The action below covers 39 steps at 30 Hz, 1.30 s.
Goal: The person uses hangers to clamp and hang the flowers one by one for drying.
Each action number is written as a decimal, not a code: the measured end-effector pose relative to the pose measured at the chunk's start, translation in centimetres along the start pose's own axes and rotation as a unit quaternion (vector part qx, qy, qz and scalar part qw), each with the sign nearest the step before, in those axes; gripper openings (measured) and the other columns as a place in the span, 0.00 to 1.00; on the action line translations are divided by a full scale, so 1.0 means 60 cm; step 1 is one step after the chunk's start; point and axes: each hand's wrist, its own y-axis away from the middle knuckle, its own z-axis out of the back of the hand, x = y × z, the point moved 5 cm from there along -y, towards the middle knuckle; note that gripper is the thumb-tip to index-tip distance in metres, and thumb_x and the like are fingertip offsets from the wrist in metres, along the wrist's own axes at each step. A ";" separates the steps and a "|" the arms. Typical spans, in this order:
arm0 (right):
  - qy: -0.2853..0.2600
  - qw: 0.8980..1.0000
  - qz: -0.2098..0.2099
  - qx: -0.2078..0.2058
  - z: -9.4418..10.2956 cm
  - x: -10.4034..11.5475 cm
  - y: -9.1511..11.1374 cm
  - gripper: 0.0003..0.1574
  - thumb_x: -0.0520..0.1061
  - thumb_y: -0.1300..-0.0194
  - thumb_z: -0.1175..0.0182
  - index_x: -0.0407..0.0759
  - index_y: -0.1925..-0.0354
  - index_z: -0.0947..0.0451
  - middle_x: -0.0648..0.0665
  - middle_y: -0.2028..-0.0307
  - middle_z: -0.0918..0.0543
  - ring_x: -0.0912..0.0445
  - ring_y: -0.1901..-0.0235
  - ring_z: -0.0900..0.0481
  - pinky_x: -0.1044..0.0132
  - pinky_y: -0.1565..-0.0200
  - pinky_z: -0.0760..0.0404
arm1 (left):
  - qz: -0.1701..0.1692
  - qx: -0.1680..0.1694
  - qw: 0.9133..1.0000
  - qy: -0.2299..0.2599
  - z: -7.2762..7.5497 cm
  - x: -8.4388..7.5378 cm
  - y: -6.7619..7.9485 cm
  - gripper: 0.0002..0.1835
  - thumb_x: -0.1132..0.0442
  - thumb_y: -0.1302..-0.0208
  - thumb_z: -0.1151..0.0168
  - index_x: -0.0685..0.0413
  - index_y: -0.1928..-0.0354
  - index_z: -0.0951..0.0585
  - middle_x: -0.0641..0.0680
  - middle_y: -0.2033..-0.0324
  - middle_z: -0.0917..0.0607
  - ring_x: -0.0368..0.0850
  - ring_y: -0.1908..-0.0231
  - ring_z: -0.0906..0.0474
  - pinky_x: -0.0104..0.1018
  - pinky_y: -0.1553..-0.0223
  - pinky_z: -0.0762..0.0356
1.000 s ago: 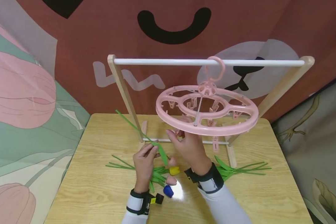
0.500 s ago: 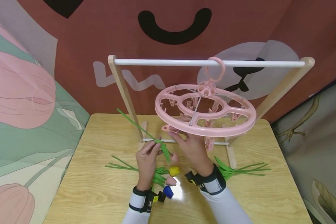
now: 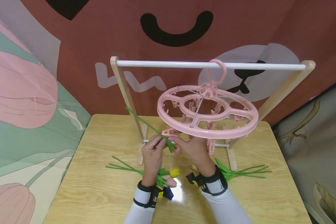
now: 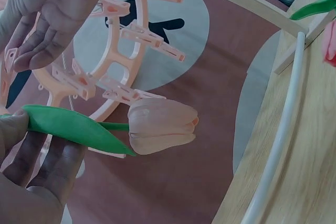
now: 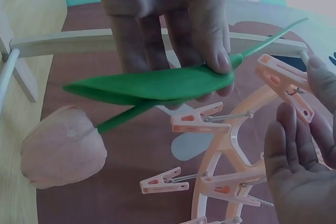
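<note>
In the head view my left hand (image 3: 152,154) holds an artificial pale pink tulip, thumb and fingers pinching its green stem and leaf (image 3: 170,145). The bloom (image 4: 160,127) shows fully in the left wrist view; its stem end points up and left. Beneath the near rim of a round pink clip hanger (image 3: 207,133), my right hand (image 3: 196,151) pinches a pink clothespin (image 5: 270,74) between thumb and fingers. The clothespin's free end lies close to the tulip stem; whether they touch cannot be told. Other clothespins (image 5: 202,119) dangle from the hanger on short cords.
The hanger hooks over the white bar (image 3: 162,64) of a wooden rack (image 3: 123,87). On the wooden table (image 3: 81,186) lie several tulips, among them a yellow one (image 3: 175,172), a pink one (image 3: 171,182) and a blue one (image 3: 170,193). More green stems (image 3: 246,171) lie at right.
My left hand has moved up and right with the tulip, nearing the right hand. The clothespin in my right hand now sticks out leftward past the hanger's rim.
</note>
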 end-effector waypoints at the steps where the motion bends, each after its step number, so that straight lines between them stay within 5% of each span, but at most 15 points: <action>1: -0.003 1.000 -0.002 0.001 0.000 0.001 0.000 0.40 0.27 0.51 0.22 0.29 0.41 0.30 0.39 0.56 0.17 0.57 0.52 0.16 0.68 0.43 0.15 | -0.003 0.001 1.000 0.001 -0.002 -0.001 -0.001 0.08 0.74 0.30 0.37 0.74 0.56 0.14 0.66 0.61 0.15 0.39 0.57 0.15 0.37 0.58 0.09; 13: -0.003 1.000 -0.001 0.020 0.001 0.001 -0.002 0.35 0.29 0.48 0.23 0.31 0.43 0.26 0.40 0.56 0.14 0.53 0.55 0.14 0.69 0.44 0.16 | -0.005 0.011 1.000 0.002 -0.011 -0.006 -0.003 0.10 0.74 0.30 0.38 0.72 0.52 0.14 0.59 0.59 0.14 0.39 0.57 0.14 0.39 0.57 0.09; 19: -0.050 0.997 -0.026 0.044 -0.004 0.010 -0.002 0.26 0.26 0.44 0.28 0.31 0.47 0.22 0.35 0.63 0.13 0.60 0.80 0.20 0.68 0.76 0.16 | -0.010 0.010 1.000 -0.004 -0.013 -0.008 -0.001 0.10 0.73 0.31 0.37 0.71 0.52 0.14 0.64 0.59 0.13 0.38 0.59 0.14 0.39 0.59 0.09; 22: -0.048 0.997 -0.039 0.045 -0.004 0.025 -0.004 0.24 0.24 0.44 0.29 0.29 0.49 0.22 0.33 0.64 0.14 0.58 0.85 0.23 0.66 0.81 0.19 | -0.014 0.012 1.000 -0.002 -0.016 -0.007 -0.001 0.10 0.74 0.31 0.36 0.71 0.51 0.14 0.66 0.58 0.13 0.39 0.59 0.14 0.40 0.59 0.09; 27: 0.019 0.999 -0.030 0.030 0.000 0.050 -0.009 0.26 0.26 0.47 0.26 0.27 0.50 0.23 0.31 0.66 0.15 0.53 0.85 0.21 0.68 0.76 0.17 | -0.016 0.018 1.000 -0.002 -0.019 -0.006 0.000 0.10 0.71 0.30 0.36 0.70 0.51 0.13 0.65 0.57 0.13 0.39 0.58 0.14 0.41 0.59 0.09; 33: 0.034 0.999 -0.038 0.017 0.001 0.001 0.000 0.27 0.31 0.49 0.22 0.34 0.51 0.21 0.39 0.63 0.13 0.60 0.85 0.20 0.65 0.75 0.15 | 0.000 0.015 1.000 -0.001 -0.018 -0.004 0.001 0.10 0.72 0.32 0.34 0.71 0.52 0.14 0.67 0.59 0.13 0.39 0.57 0.14 0.42 0.55 0.09; 39: 0.079 0.997 0.012 0.002 -0.003 0.028 -0.002 0.31 0.28 0.53 0.21 0.28 0.52 0.23 0.35 0.61 0.14 0.52 0.63 0.16 0.68 0.48 0.19 | 0.012 0.016 1.000 -0.007 -0.018 -0.005 0.001 0.10 0.73 0.34 0.32 0.69 0.52 0.14 0.67 0.57 0.13 0.42 0.53 0.14 0.38 0.54 0.10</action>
